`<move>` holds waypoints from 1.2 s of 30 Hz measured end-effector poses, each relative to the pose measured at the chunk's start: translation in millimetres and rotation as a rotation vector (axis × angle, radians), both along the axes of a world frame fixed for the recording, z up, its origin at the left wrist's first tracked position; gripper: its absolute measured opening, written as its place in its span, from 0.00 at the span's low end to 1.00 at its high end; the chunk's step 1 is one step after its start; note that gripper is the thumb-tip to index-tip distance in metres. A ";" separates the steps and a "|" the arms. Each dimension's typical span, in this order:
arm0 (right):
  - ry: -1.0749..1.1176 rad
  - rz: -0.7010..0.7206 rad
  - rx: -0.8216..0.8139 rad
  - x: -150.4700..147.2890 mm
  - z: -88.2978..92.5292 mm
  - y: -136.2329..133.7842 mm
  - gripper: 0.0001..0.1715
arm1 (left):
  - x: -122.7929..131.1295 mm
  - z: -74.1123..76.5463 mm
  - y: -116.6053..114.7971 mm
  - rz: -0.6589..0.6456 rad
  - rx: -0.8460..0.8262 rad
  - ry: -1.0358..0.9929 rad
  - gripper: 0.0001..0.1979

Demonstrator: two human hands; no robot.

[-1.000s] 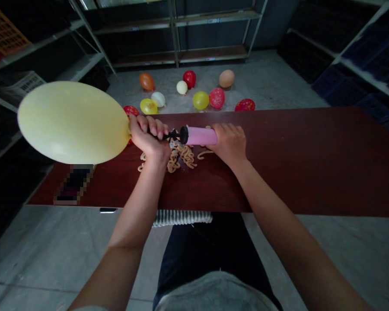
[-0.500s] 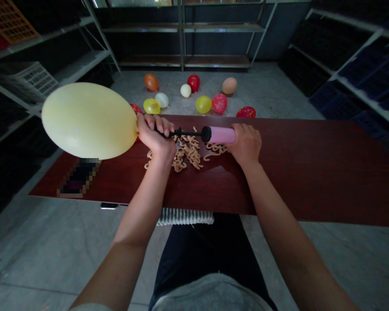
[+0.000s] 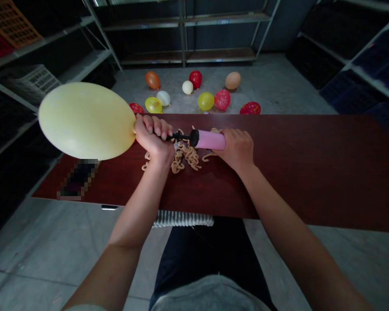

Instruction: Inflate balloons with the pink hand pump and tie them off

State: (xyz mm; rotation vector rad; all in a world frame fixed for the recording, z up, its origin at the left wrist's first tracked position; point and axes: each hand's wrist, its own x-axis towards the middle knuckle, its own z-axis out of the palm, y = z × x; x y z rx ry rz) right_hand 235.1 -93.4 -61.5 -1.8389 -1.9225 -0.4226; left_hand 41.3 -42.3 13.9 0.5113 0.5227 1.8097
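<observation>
Left grip is holding tight around the neck of a pale yellow balloon, pinching it onto the black nozzle of a pink hand pump; right grip is wrapping the pump's far end. The balloon is bulging toward 9 o'clock, out past the bench edge. A tangle of tan rubbery strips is lying beneath the pump. Inflated balloons are resting on the concrete floor at 12 o'clock.

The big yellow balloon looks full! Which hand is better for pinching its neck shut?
Left, probably. The left hand grips the neck of the big yellow balloon, beside the black pump nozzle, while the right hand sits farther off, on the pink plastic pump barrel.
</observation>
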 end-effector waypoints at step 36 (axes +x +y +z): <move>0.029 0.076 0.055 -8.8 -12.8 -13.4 0.27 | -22.1 23.0 -0.5 0.048 -0.075 -0.045 0.30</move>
